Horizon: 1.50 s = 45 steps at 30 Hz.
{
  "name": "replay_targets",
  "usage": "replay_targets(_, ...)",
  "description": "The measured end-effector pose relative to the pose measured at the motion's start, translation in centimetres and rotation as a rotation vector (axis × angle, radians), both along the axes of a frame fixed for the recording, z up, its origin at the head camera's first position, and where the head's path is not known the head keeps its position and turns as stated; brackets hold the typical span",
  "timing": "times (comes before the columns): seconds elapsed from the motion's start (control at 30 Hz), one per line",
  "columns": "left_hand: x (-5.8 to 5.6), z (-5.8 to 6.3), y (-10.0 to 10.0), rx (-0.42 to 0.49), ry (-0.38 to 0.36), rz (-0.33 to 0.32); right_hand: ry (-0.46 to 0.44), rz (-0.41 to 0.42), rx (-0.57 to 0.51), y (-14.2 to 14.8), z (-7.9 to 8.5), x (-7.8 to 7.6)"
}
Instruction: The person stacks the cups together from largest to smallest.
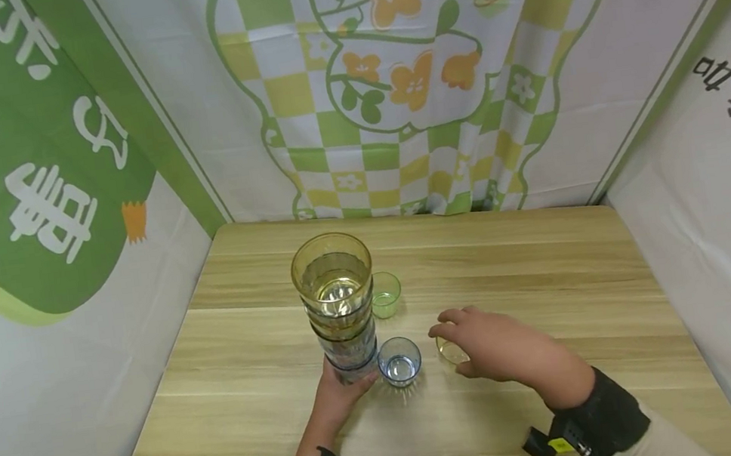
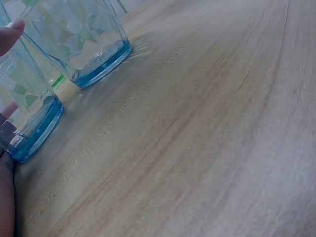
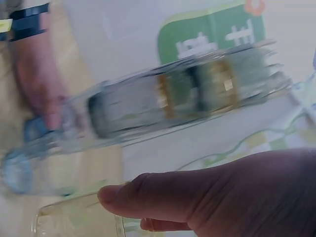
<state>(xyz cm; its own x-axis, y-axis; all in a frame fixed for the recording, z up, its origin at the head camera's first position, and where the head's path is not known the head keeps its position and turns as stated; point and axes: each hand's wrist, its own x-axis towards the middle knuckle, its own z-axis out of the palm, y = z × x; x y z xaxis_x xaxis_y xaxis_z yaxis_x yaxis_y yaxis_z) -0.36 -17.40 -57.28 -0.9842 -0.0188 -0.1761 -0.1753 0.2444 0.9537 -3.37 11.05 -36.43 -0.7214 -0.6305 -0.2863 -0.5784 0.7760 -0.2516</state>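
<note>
My left hand (image 1: 342,392) grips the bottom of a tall stack of clear tumblers (image 1: 345,337), yellow-tinted at the top and bluish lower down. In the left wrist view the lowest tumbler (image 2: 37,126) has a blue base, with the thumb near it. Right beside the stack stands a single blue glass (image 1: 400,364). Over on the right, my right hand (image 1: 496,341) curves its fingers and thumb round a yellow glass (image 1: 449,351). In the right wrist view its thumb (image 3: 118,197) lies at this glass's (image 3: 74,217) rim. The far fingers are mostly hidden there.
Behind the blue glass and close to the stack is a green glass (image 1: 385,298). Everything stands on a wood-grain table (image 1: 534,260), enclosed by printed cloth at the back (image 1: 411,154) and sides.
</note>
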Motion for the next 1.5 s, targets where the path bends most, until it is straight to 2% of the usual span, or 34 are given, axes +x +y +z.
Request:
replay_targets(0.3,-0.1,0.2,0.0,-0.034,-0.009,-0.001,0.107,0.041,-0.106,-1.0,5.6,-0.6)
replay_targets(0.57,0.0,-0.1,-0.1,0.005,-0.021,0.012,0.326,0.129,-0.118,-1.8,9.8,-0.2)
replay_targets(0.73,0.0,-0.1,-0.1,0.043,-0.055,0.021,0.450,0.151,-0.152,-2.0,11.9,0.2)
replay_targets(0.97,-0.1,-0.2,-0.1,0.028,-0.031,0.003,0.598,0.155,-0.267,-2.1,13.8,0.5)
replay_targets(1.1,0.0,0.1,-0.1,0.014,-0.015,-0.009,0.676,0.161,-0.389,-2.3,14.6,0.6)
replay_targets(1.23,0.0,0.3,-0.1,0.011,-0.012,-0.011,0.730,0.166,-0.494,-2.6,15.1,0.7)
replay_targets(1.4,-0.1,0.2,-0.1,0.036,-0.022,-0.003,0.795,0.170,-0.555,-2.9,15.4,0.9)
replay_targets(1.5,0.0,0.3,-0.1,0.042,-0.018,-0.002,0.797,0.177,-0.590,-3.1,15.6,1.0)
